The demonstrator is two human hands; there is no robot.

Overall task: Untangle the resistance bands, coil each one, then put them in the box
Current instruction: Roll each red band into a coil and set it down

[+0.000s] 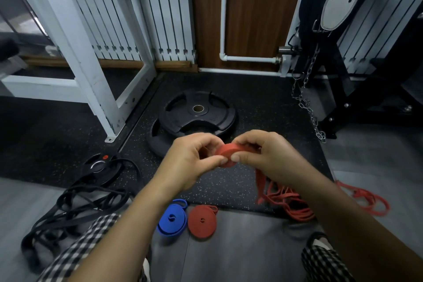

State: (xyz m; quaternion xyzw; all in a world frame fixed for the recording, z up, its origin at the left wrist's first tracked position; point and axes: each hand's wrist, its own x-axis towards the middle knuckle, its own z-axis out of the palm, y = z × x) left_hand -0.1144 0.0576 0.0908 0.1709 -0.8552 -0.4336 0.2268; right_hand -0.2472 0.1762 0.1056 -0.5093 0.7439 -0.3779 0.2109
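Both hands raised together in front of the body, clamped on one red coil [225, 154]. Left hand [191, 162] pinching the coil's near left edge with thumb and fingers; right hand [265, 155] closed over its right side, thumb pressed on the front. Loose red tail [261, 186] hanging from under the right hand down to a tangled red pile [290, 204] on the floor below the right wrist. Another loose red band [368, 199] farther right of that forearm. Below and between the forearms, two finished coils lying flat and touching: blue coil [171, 220] on the left, red flat coil [202, 221] on the right. Left of the left forearm, a heap of black bands [75, 206], still tangled. Beyond the hands, stacked black weight plates [196, 117] on the speckled mat [263, 103]. No box in view.
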